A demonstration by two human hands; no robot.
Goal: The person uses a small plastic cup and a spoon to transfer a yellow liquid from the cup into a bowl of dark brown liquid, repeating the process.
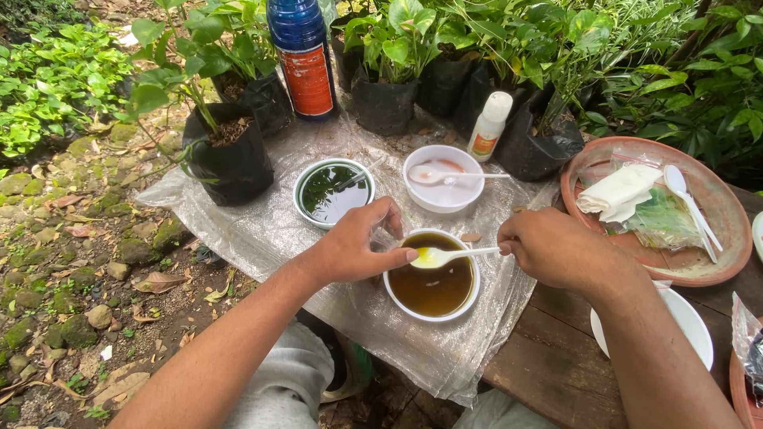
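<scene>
A white bowl [395, 299] of brown liquid sits on a clear plastic sheet [262, 230]. My right hand [556, 250] holds a white plastic spoon [455, 254] level over that bowl, with a little yellowish liquid in its scoop. My left hand [358, 246] rests at the bowl's left rim, its thumb touching the spoon's tip. Behind it stand a green-rimmed bowl [334, 191] of dark green liquid and a white bowl [443, 179] with another spoon [445, 174] in it.
A tall blue bottle [303, 56] and a small white bottle [488, 125] stand among black nursery bags [230, 159] with plants. A clay dish [727, 238] at right holds tissue, plastic bags and a spoon. A white plate [691, 326] lies on the wooden table [548, 365].
</scene>
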